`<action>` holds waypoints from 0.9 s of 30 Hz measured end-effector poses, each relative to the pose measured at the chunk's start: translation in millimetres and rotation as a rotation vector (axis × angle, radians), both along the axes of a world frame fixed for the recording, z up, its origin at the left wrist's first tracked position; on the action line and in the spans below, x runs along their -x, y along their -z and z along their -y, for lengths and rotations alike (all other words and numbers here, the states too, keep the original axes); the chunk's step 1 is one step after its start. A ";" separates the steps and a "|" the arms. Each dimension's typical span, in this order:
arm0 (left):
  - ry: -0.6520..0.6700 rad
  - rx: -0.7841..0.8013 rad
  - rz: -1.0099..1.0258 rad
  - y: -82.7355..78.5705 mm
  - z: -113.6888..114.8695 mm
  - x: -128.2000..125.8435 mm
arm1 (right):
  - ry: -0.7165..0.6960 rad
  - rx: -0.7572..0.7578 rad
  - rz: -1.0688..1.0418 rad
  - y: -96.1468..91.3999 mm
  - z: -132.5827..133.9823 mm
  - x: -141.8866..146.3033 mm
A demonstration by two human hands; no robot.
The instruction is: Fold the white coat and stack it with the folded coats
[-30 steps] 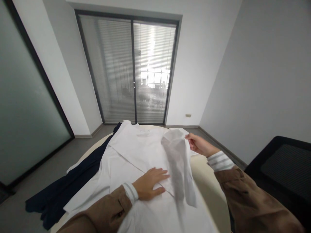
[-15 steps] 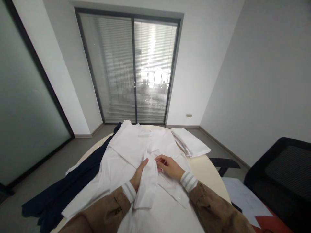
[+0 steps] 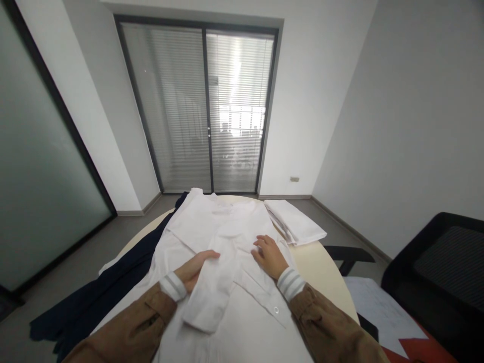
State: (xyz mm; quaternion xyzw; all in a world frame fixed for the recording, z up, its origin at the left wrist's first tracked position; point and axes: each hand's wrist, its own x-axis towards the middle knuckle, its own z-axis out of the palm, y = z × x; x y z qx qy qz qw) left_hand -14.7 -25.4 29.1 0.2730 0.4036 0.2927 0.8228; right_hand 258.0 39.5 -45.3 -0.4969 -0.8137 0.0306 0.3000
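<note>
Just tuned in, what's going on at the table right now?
A person has a white shirt spread on a round table. The left hand lies under a sleeve folded across the shirt; the right hand presses flat on the shirt. A folded white garment and dark blue cloth lie alongside.

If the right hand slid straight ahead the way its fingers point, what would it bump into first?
The right hand lies flat on the white shirt, fingers aimed up and left. It would probably just meet more shirt cloth, towards the collar; the folded white cloth sits off to its right.
</note>
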 end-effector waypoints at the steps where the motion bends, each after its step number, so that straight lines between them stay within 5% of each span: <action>1: 0.048 -0.094 -0.071 -0.1 2.0 6.1 | 0.000 0.006 -0.016 0.4 -0.7 0.2; 6: 0.118 -0.477 -0.431 -11.2 1.0 34.2 | -0.002 0.033 -0.070 -6.1 -1.5 0.2; 11: 0.073 -0.447 -0.500 -25.8 -24.8 64.0 | 0.037 0.111 -0.095 -11.7 1.3 -0.4; 15: 0.197 -0.524 -0.767 -9.4 -38.8 89.4 | 0.053 0.196 -0.033 -15.7 7.6 2.8; 19: 0.368 -0.671 -1.092 3.4 -37.1 108.9 | 0.068 0.280 0.066 -18.1 15.7 7.5; 24: 0.578 -0.719 -1.244 -11.1 -28.8 130.3 | 0.041 0.337 0.203 -12.2 18.6 7.5; 27: 0.579 -0.661 -1.306 -18.3 -24.8 140.5 | 0.019 0.333 0.278 -7.7 16.6 4.2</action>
